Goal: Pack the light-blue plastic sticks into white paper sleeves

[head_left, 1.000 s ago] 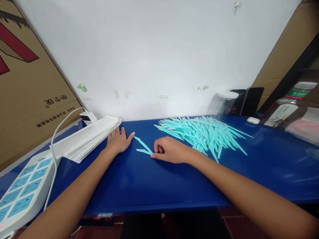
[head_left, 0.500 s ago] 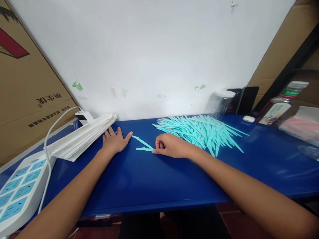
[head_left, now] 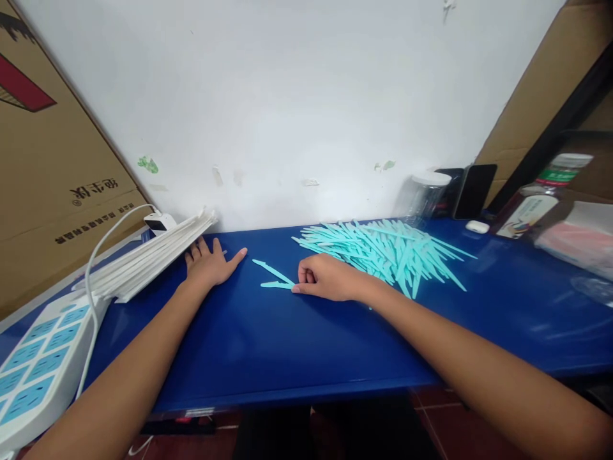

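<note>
My right hand [head_left: 328, 278] is closed, thumb and fingers pinching the near ends of two slim mint-green eyebrow razors [head_left: 274, 271], which fan out leftward in a V just above or on the table. Palm down, my left hand [head_left: 209, 263] has its fingers spread and thumb pointing toward the razors, apart from them. Its fingertips reach the edge of a stack of flat white paper-like sleeves [head_left: 158, 252]; whether they press on it I cannot tell. A large heap of the same razors [head_left: 387, 249] lies behind and right of my right hand.
A power strip [head_left: 43, 364] with a white cable and plugged-in charger [head_left: 160, 222] lines the left side. Toward the back right stand a lidded clear jar [head_left: 425, 195], a phone [head_left: 474, 191], a small white case [head_left: 477, 227] and a bottle [head_left: 531, 207]. A wall closes off the blue table [head_left: 287, 345].
My left hand has shifted slightly left, away from the razor tips. The stack of white sleeves has moved and now sits more edge-on. My right hand with the razors has stayed put.
</note>
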The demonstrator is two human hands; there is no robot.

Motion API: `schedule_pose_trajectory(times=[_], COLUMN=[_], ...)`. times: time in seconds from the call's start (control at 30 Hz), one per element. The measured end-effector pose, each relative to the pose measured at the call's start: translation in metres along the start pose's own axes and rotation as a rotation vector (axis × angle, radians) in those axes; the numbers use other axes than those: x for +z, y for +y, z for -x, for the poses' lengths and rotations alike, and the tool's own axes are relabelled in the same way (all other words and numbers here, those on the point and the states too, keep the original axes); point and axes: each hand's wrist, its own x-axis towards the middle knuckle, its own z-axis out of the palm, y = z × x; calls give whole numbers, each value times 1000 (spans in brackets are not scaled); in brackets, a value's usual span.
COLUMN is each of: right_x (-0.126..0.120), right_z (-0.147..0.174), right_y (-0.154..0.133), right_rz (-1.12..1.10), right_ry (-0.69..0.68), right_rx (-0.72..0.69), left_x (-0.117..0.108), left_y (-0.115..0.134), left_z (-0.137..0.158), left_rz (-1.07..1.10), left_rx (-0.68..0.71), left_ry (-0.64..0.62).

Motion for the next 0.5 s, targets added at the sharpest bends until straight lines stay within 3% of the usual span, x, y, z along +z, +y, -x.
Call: schedule_pose_trajectory(times=[0.13, 0.23, 0.37, 0.5], right_x=[0, 0, -1, -8], right_z=[1, 1, 0, -1], right_y=[-1, 0, 1, 4], right_rz=[8, 11, -21, -2], right_ry=[-6, -3, -24, -20], right_rx=[0, 4, 20, 82], left_x=[1, 1, -1, 3], left_y=[-6, -7, 1, 12], left_z=[-10, -10, -1, 7], left_rz=[45, 30, -1, 187], left_rx=[-27, 30, 287, 566], left_ry=[-82, -62, 8, 55])
